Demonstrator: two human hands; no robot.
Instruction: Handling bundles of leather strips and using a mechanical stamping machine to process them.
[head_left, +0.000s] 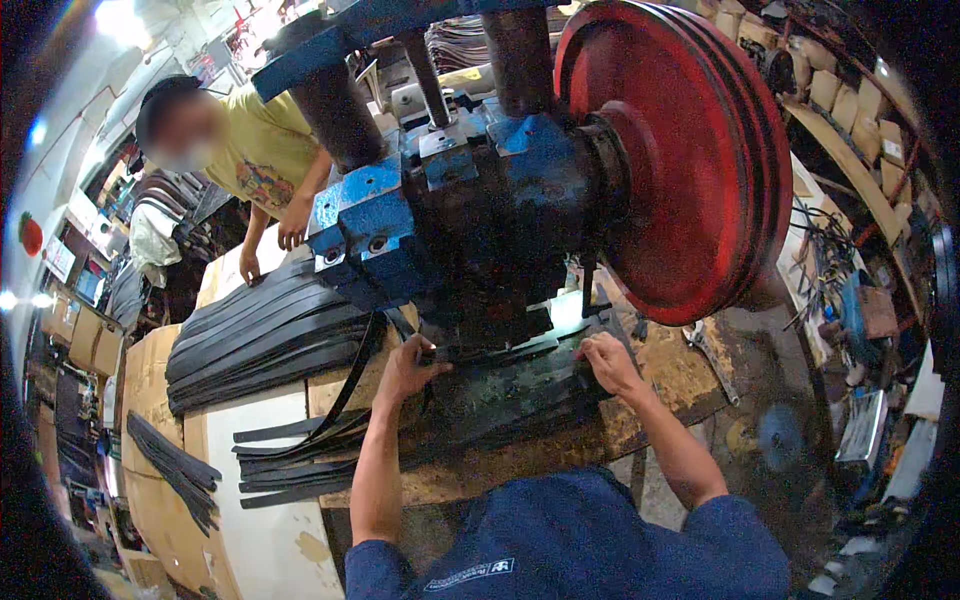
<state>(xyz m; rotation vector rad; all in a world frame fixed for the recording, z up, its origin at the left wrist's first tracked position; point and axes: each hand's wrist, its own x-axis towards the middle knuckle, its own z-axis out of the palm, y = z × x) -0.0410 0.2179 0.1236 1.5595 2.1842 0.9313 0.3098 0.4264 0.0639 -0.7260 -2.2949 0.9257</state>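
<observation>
Speaker A: What class of site is shown?

Speaker B: A workshop. The primary indicator is a heavy blue machine point(365, 215) fitted with a large, grooved red wheel point(665, 160).

Speaker A: Which material confirms this?

Speaker B: Long black strips point(265, 330) lie in a thick pile left of the machine.

Speaker A: State the secondary indicators.

Speaker B: A worn, stained wooden counter point(675, 398) carries a metal wrench point(713, 364). Tangled cables point(825, 245) lie at the right; cardboard boxes point(95, 340) are stacked at the left. A co-worker point(262, 145) stands beyond the pile.
</observation>
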